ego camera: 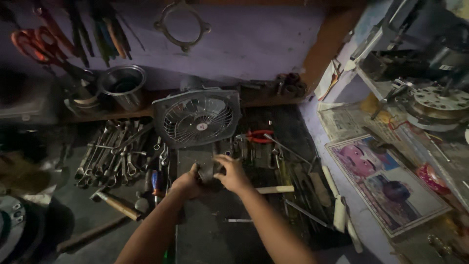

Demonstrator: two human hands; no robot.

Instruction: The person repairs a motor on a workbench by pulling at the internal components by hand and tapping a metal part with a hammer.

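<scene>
Both hands gripped one small dark part over the counter.
The left hand point(188, 183) and right hand point(233, 173) closed around the dark part point(210, 172) (too dim to identify), just below a square grey fan point(198, 117); spanners point(110, 154) lay left, a hammer point(115, 203) nearer on the counter point(215, 234).

- Below me I see a dark worktop point(215, 234), crowded with tools.
- A grey square fan point(197, 117) stands tilted at its back edge.
- A heap of spanners point(110, 154) lies to the left, a wooden-handled hammer point(115, 203) in front of them.
- Red-handled pliers point(258, 136) lie right of the fan.
- Long files and rods point(303, 195) lie along the right side.
</scene>
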